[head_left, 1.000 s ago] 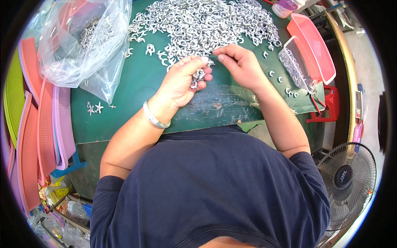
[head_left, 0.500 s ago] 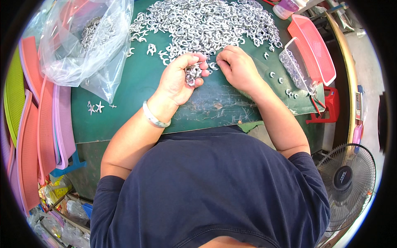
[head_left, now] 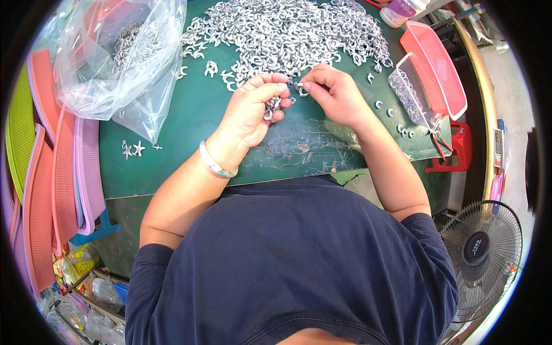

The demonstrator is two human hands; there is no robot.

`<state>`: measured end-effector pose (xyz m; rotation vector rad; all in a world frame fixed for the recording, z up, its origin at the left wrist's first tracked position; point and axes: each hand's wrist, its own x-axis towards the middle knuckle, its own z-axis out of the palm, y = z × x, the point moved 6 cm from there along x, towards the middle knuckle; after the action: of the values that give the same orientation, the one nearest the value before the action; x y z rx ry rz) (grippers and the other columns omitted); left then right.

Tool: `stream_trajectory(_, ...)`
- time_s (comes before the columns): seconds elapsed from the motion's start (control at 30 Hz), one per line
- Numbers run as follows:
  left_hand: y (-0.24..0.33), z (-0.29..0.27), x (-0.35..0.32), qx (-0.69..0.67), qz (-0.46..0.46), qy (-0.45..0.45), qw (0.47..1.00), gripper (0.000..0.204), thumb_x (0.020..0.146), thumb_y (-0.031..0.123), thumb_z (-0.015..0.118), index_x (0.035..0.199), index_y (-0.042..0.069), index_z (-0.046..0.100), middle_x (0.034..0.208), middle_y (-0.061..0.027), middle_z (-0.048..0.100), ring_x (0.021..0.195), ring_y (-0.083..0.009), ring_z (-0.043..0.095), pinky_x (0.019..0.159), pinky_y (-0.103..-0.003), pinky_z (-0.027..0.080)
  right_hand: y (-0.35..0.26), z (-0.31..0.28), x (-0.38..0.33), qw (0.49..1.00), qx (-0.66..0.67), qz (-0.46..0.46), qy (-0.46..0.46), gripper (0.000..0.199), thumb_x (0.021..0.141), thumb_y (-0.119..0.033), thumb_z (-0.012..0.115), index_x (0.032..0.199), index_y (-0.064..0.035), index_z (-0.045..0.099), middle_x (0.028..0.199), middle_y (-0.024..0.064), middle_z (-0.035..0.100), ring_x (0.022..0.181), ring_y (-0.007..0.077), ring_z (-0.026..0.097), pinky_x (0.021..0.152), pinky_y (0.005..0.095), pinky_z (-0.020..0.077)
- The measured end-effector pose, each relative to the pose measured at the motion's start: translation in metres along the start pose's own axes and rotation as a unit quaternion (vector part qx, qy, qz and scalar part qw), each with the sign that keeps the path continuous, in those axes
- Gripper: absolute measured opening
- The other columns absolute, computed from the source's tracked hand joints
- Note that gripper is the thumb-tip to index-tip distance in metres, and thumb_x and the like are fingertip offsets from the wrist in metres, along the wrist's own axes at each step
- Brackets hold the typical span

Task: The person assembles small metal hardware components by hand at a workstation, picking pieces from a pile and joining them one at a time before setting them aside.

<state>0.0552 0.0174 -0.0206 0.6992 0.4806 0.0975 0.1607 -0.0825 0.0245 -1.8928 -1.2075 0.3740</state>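
crescents [head_left: 271, 108] fill the curled-in left hand [head_left: 252, 109] while right hand [head_left: 335, 94] pinches one silvery piece [head_left: 301, 90].

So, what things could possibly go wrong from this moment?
The left hand cups several silvery pieces, so one might slip out between the fingers. The right hand seems to pinch a small piece in its fingertips; it could drop near the pile. Loose crescent pieces lie close to the right forearm, which might brush them aside.
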Motion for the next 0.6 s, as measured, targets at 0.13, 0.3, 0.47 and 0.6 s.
stream_trajectory(0.13, -0.002, 0.003, -0.002, 0.055, -0.009, 0.0, 0.998, 0.01, 0.081, 0.007, 0.062, 0.09, 0.009, 0.057, 0.075, -0.0005, 0.058, 0.064, -0.0087, 0.056, 0.048, -0.019, 0.041, 0.0, 0.002, -0.001, 0.989, 0.134, 0.061, -0.022, 0.012, 0.083, -0.009, 0.059, 0.086, 0.0018, 0.064, 0.078, 0.0068, 0.058, 0.071, 0.0117, 0.054, 0.063, 0.0259, 0.0431)
stream_trajectory(0.3, -0.003, 0.001, -0.001, 0.053, -0.009, -0.01, 0.998, 0.007, 0.081, 0.008, 0.063, 0.084, 0.009, 0.057, 0.075, -0.0006, 0.059, 0.063, -0.0086, 0.055, 0.048, -0.02, 0.041, -0.003, 0.0, 0.0, 0.997, 0.071, 0.037, -0.01, 0.012, 0.081, -0.01, 0.061, 0.087, -0.0003, 0.064, 0.08, 0.0083, 0.059, 0.072, 0.0169, 0.056, 0.066, 0.0278, 0.0442)
stream_trajectory(0.47, -0.001, 0.003, -0.001, 0.015, -0.001, -0.014, 1.0, 0.006, 0.08, 0.005, 0.06, 0.082, 0.007, 0.055, 0.079, -0.0056, 0.059, 0.065, -0.0126, 0.056, 0.048, -0.02, 0.042, -0.012, 0.001, -0.006, 0.968, -0.226, -0.113, -0.009, 0.011, 0.076, -0.011, 0.063, 0.084, -0.0042, 0.065, 0.08, 0.0074, 0.056, 0.082, 0.0252, 0.055, 0.073, 0.0331, 0.0452)
stream_trajectory(0.6, 0.001, 0.003, -0.002, 0.022, 0.017, -0.023, 0.999, 0.005, 0.08, 0.003, 0.056, 0.084, 0.005, 0.054, 0.082, -0.0091, 0.059, 0.067, -0.0145, 0.056, 0.048, -0.021, 0.043, -0.009, 0.004, -0.006, 0.964, -0.233, -0.13, 0.001, 0.01, 0.076, -0.011, 0.063, 0.082, -0.004, 0.065, 0.079, 0.0074, 0.055, 0.083, 0.0276, 0.054, 0.074, 0.035, 0.0452)
